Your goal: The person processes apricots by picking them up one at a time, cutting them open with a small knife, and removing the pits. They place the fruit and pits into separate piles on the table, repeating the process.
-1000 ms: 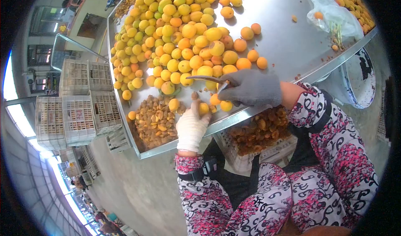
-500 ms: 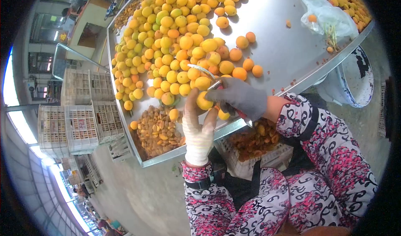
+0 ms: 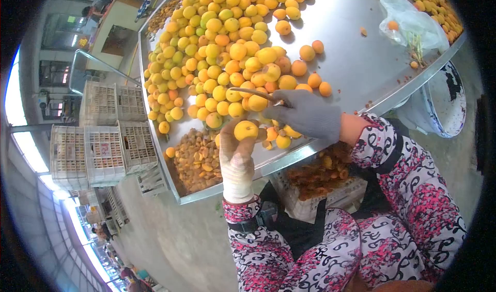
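My left hand (image 3: 236, 163), in a whitish glove with soiled fingers, is closed around a yellow apricot (image 3: 246, 130) held up over the table's near edge. My right hand (image 3: 310, 114), in a grey glove, grips a knife with a curved, sickle-like blade (image 3: 253, 92). The blade points left, above the held fruit and apart from it. Its handle is mostly hidden by the fingers. Beyond both hands spreads a large heap of yellow and orange apricots (image 3: 227, 49). Left of my left hand lies a pile of brown apricot pits (image 3: 199, 158).
The metal table (image 3: 346, 49) has a raised rim. A plastic bag (image 3: 411, 21) lies on its right side, near more apricots. Below the near edge stands a crate (image 3: 305, 207) of split, reddish-orange fruit. A white bucket (image 3: 439, 101) is at right, stacked crates (image 3: 103, 150) at left.
My left hand has drawn the apricot slightly left and toward me, turning it. The knife has come away from the fruit, its blade now lying flatter. The view has shifted slightly.
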`<act>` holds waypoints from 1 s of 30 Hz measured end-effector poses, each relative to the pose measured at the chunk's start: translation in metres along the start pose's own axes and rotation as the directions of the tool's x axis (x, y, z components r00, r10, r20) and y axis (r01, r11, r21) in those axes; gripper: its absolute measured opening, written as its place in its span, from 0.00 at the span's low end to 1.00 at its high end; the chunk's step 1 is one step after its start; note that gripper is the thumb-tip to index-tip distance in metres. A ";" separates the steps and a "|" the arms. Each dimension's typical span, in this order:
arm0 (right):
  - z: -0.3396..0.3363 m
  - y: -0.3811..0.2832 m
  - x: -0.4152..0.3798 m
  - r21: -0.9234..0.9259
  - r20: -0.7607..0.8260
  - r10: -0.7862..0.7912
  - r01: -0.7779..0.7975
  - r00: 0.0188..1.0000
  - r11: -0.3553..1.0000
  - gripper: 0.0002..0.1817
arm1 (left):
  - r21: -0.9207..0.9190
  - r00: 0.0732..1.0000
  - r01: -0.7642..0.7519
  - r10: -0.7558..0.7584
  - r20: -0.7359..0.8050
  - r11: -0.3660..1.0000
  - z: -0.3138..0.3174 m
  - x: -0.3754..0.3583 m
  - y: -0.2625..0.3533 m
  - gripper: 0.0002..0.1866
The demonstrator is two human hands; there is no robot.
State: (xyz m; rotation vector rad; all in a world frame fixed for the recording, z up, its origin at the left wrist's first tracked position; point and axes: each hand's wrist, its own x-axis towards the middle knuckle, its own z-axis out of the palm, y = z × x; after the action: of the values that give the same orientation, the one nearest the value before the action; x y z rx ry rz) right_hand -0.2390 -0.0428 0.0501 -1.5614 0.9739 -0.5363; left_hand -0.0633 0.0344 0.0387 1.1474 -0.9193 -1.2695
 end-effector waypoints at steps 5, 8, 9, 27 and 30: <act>0.011 0.011 -0.004 -0.062 -0.010 -0.195 0.194 0.981 0.979 0.25 | -0.057 0.999 -0.033 0.032 -0.018 0.998 -0.010 0.001 0.001 0.33; 0.011 0.007 -0.007 0.006 0.001 -0.229 0.229 0.973 0.973 0.26 | -0.095 0.994 0.041 -0.031 0.108 0.995 -0.013 0.000 0.003 0.32; 0.011 0.005 -0.007 0.053 -0.007 -0.241 0.241 0.970 0.969 0.26 | -0.064 0.993 0.076 -0.069 0.095 0.995 -0.009 -0.002 0.006 0.32; 0.023 0.015 -0.001 0.004 0.004 -0.215 0.215 0.977 0.977 0.24 | 0.062 0.993 0.095 -0.099 0.067 0.994 0.000 -0.004 -0.008 0.36; 0.030 0.019 -0.001 -0.018 -0.039 -0.236 0.235 0.971 0.972 0.25 | 0.015 0.991 0.126 -0.126 0.050 0.992 0.001 -0.004 -0.011 0.35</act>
State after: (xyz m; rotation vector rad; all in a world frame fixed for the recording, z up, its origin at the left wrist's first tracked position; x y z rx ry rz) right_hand -0.2215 -0.0247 0.0247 -1.6948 0.8275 -0.7308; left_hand -0.0668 0.0391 0.0287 1.2032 -0.9043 -1.4024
